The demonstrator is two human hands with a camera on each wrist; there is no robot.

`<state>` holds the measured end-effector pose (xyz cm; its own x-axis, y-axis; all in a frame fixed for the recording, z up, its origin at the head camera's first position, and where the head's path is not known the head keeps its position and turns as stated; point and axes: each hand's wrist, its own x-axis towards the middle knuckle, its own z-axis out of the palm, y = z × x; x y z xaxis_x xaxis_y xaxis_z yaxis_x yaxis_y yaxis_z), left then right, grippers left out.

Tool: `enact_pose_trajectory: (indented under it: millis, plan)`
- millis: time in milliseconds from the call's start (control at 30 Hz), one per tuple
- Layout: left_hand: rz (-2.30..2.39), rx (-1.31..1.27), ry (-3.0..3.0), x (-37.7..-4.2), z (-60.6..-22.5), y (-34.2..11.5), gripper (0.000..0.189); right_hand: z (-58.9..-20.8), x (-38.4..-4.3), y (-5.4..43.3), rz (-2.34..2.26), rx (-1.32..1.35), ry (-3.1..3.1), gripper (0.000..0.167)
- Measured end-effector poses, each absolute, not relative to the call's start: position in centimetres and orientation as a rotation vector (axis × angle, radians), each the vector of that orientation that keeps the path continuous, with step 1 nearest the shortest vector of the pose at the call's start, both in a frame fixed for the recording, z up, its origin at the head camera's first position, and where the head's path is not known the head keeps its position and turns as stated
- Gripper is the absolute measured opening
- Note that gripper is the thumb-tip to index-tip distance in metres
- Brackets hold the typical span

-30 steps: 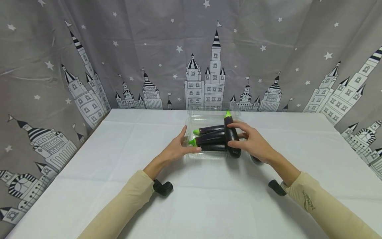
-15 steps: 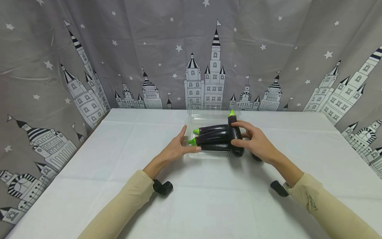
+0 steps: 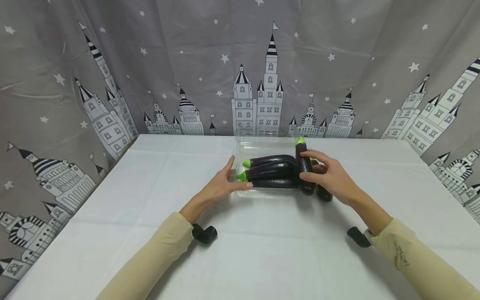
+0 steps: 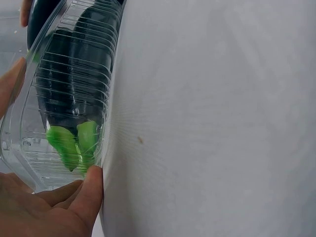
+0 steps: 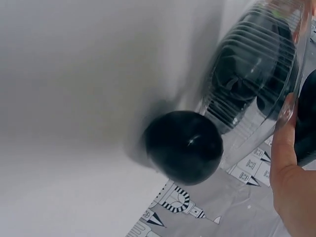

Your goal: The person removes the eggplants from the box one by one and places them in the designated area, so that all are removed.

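A clear plastic container with a ribbed wall stands mid-table, its lid tipped open at the back. Three dark eggplants lie inside, green stem ends leftward. My left hand holds the container's left end, with the thumb at the front corner. With thumb and fingers, my right hand grips another eggplant, its green end pointing away, over the container's right end. A further eggplant lies on the table just right of the container, partly hidden under that hand; its rounded end shows in the right wrist view.
White cloth covers the table. A grey curtain printed with castles and stars hangs behind and along both sides. Black wrist devices sit at both sleeves.
My right hand has moved rightward with its eggplant, uncovering more of the eggplants in the container and of the one on the table. The left hand keeps its place.
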<state>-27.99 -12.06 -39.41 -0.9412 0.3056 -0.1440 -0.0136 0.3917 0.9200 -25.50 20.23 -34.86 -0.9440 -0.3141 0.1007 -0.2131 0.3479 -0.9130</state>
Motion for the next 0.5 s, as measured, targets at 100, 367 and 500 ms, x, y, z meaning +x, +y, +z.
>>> enact_pose_trajectory:
  millis: [100, 367, 500]
  plan:
    - [1.562, 0.256, 2.370, -28.0, -39.3, -12.1, 0.119, -34.9, -25.4, 20.7, -1.700, -0.487, 2.484, 0.062]
    - [1.546, 0.270, 2.376, -28.1, -39.3, -12.1, 0.119, -34.7, -25.1, 21.7, -1.723, -0.441, 2.474, 0.061]
    - [1.532, 0.273, 2.388, -28.1, -39.4, -12.0, 0.118, -34.5, -24.8, 22.5, -1.682, -0.419, 2.501, 0.061]
